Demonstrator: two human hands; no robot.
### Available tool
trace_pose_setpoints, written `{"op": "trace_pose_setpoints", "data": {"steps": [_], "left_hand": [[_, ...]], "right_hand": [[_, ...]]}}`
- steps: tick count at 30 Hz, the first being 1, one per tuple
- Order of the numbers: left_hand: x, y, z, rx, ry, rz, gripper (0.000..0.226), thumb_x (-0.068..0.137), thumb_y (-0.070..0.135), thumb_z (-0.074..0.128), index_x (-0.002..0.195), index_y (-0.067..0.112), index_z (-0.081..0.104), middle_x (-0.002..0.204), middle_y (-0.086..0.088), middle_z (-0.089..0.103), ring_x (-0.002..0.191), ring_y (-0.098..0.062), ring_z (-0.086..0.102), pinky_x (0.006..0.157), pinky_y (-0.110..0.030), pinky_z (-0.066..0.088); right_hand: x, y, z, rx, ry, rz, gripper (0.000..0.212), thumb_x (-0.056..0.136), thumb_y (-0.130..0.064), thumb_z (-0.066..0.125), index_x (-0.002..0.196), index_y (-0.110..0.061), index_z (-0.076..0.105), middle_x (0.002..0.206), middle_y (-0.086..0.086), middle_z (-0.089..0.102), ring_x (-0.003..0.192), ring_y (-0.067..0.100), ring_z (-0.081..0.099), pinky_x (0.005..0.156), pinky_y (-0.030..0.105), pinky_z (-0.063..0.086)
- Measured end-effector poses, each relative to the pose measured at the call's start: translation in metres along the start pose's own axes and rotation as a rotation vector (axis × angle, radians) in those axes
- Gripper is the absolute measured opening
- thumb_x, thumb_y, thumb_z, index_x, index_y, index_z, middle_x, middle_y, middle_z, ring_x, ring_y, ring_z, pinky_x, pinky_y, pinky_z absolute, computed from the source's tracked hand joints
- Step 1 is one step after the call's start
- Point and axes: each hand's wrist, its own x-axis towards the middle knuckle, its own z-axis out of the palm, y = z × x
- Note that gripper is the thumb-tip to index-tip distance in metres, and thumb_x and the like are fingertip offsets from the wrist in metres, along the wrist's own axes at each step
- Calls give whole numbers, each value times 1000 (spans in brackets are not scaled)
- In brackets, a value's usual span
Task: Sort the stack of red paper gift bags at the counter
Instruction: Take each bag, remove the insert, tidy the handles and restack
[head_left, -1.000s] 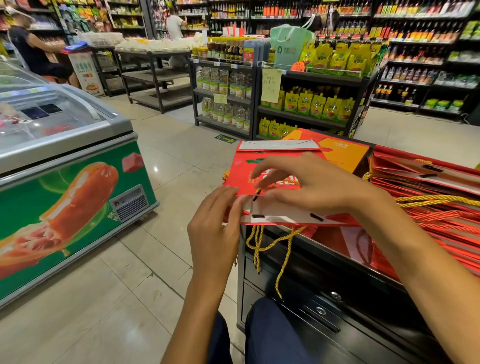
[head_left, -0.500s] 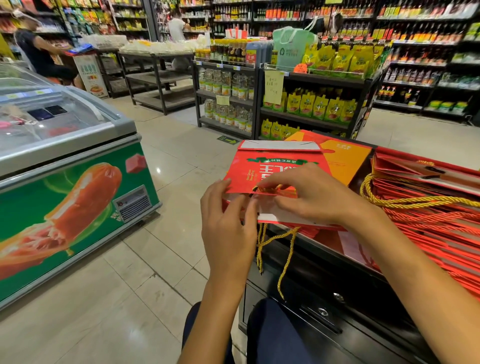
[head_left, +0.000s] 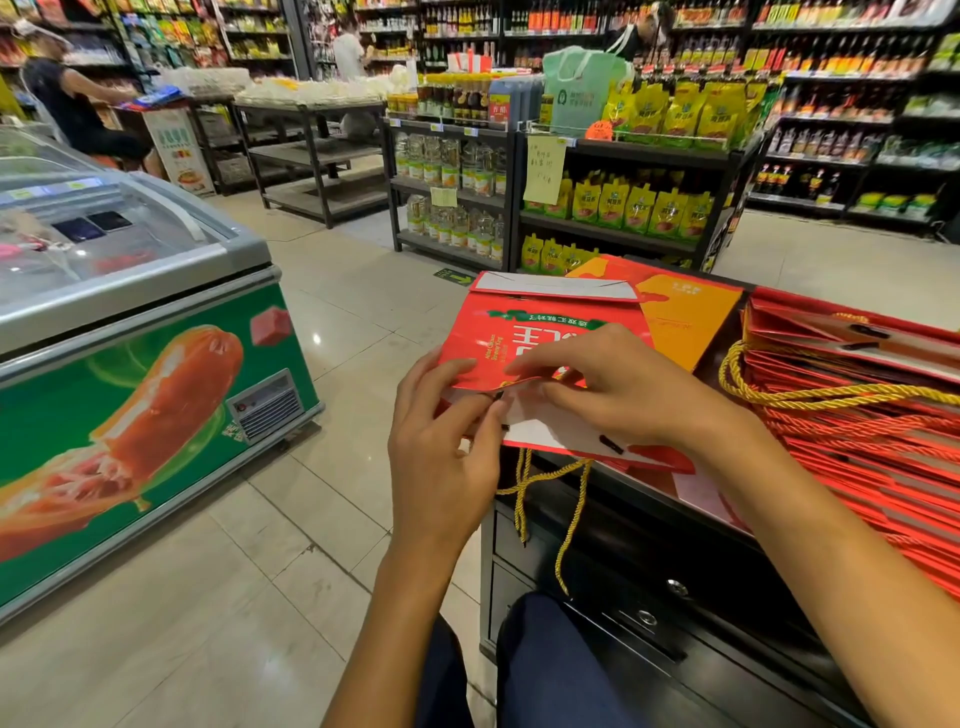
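A flat red paper gift bag (head_left: 485, 343) lies at the left end of the black counter (head_left: 649, 525), its white-lined mouth facing me and gold cord handles (head_left: 524, 493) hanging over the edge. My left hand (head_left: 441, 441) pinches the bag's near left rim. My right hand (head_left: 608, 384) lies on top of the bag, fingers curled onto its front panel near the mouth. An orange bag (head_left: 680, 317) lies under it. A tall stack of red gift bags (head_left: 872, 436) with gold cords fills the counter to the right.
A green chest freezer (head_left: 130, 374) stands to the left across a tiled aisle. Shelving with yellow packets (head_left: 623, 208) and bottles stands behind the counter. A person (head_left: 67, 109) sits at the far left. Drawers (head_left: 675, 597) front the counter near my knees.
The top bag's front panel has been lifted and its mouth pulled toward me; my left hand moved up to its left rim, and my right hand slid toward the mouth.
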Motion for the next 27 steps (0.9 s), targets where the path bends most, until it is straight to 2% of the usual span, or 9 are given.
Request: {"op": "trace_pose_setpoints", "data": {"steps": [4, 6, 8, 12, 15, 17, 21, 23, 27], "left_hand": [[-1, -4, -4, -19, -30, 11, 9, 90, 13, 72, 91, 10, 81, 134, -4, 64, 142, -22, 44, 107, -7, 31], [-4, -4, -6, -44, -45, 40, 8, 89, 10, 73, 93, 10, 80, 137, -5, 62, 144, -23, 43, 109, -11, 34], [-6, -7, -7, -47, -55, 59, 10, 91, 11, 71, 98, 11, 80, 140, -5, 61, 146, -24, 42, 113, -16, 36], [-4, -11, -10, -49, -112, 54, 11, 95, 20, 71, 100, 14, 79, 143, -1, 58, 148, -18, 38, 109, -39, 48], [-3, -10, -16, -134, -170, 4, 16, 92, 28, 72, 99, 16, 80, 142, 2, 59, 147, -11, 39, 106, -27, 48], [-3, -10, -20, -210, -175, -61, 12, 90, 25, 76, 97, 17, 80, 137, 4, 62, 144, -7, 43, 102, -14, 45], [-5, -8, -20, -300, -22, -267, 14, 96, 29, 70, 91, 16, 73, 122, 11, 68, 129, -7, 57, 102, -34, 52], [0, -3, -14, -298, 44, -422, 23, 99, 42, 63, 107, 21, 65, 118, 11, 66, 118, -6, 60, 97, -36, 55], [15, 6, 0, -345, -183, -750, 50, 96, 62, 54, 136, 31, 45, 113, 1, 66, 89, -12, 73, 70, -33, 64]], "right_hand": [[1, 3, 4, -18, 24, -25, 31, 97, -18, 61, 127, -21, 72, 115, -5, 76, 101, 13, 70, 82, 37, 55], [0, 5, 2, -14, 32, -23, 34, 96, -12, 61, 127, -20, 72, 115, -4, 76, 100, 10, 69, 81, 27, 52], [1, 5, -1, -3, -2, -18, 36, 97, -12, 61, 130, -22, 70, 120, -6, 74, 104, 1, 64, 83, 13, 46], [1, 9, -6, 83, -61, 41, 39, 95, -17, 63, 132, -28, 68, 125, -16, 70, 110, -4, 61, 89, 11, 46], [0, 12, -10, 192, -126, 87, 33, 94, -31, 70, 127, -36, 70, 119, -25, 65, 108, -10, 57, 85, 5, 42], [0, 16, -10, 255, -143, 97, 28, 93, -37, 72, 122, -36, 72, 115, -21, 66, 108, -5, 58, 86, 9, 43], [4, 21, -6, 173, -108, 66, 15, 90, -28, 77, 104, -31, 80, 99, -11, 65, 93, 3, 60, 82, 26, 46], [6, 21, -3, 138, -80, 10, 9, 89, -23, 77, 96, -27, 81, 93, -9, 63, 90, 3, 58, 80, 29, 45], [9, 24, 2, 97, -133, -27, 13, 91, -26, 76, 104, -25, 78, 95, -9, 56, 91, 0, 53, 80, 22, 41]]}}
